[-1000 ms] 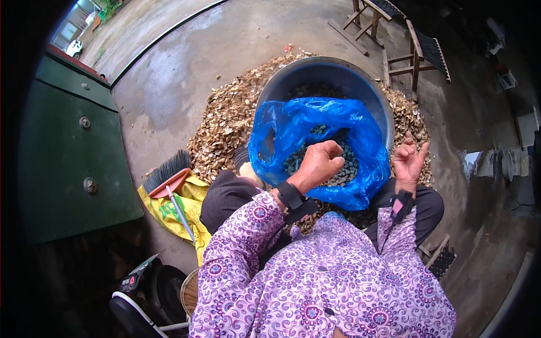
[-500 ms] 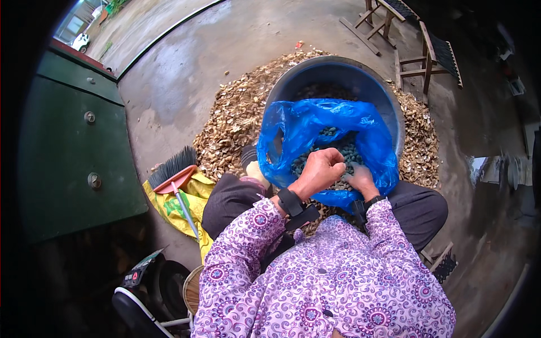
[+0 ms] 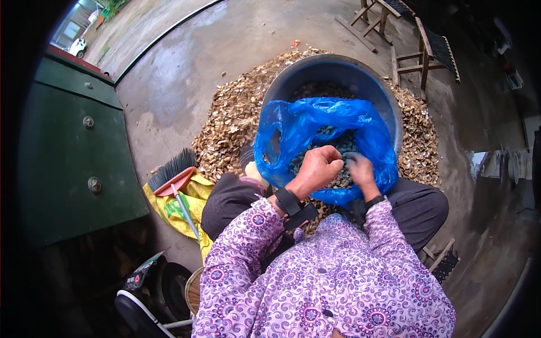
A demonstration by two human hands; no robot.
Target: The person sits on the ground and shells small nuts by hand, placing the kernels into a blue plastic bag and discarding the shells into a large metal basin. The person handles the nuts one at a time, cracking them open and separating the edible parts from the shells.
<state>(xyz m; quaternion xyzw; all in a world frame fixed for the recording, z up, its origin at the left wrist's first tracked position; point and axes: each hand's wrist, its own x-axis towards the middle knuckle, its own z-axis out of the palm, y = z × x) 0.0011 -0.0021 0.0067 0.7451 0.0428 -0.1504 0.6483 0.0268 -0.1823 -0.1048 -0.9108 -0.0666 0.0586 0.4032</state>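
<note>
Blue bag (image 3: 369, 119) gapes wide-rimmed under left hand (image 3: 315, 168) and right hand (image 3: 362, 170), grips unclear.

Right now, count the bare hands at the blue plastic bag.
2: at the opening of the blue plastic bag, the left hand and, right of it, the right hand. No others show.

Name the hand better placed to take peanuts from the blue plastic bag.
Probably the right hand: its fingers extend over the peanuts in the blue plastic bag, while the left hand is curled; whether it holds anything is hidden.
</note>
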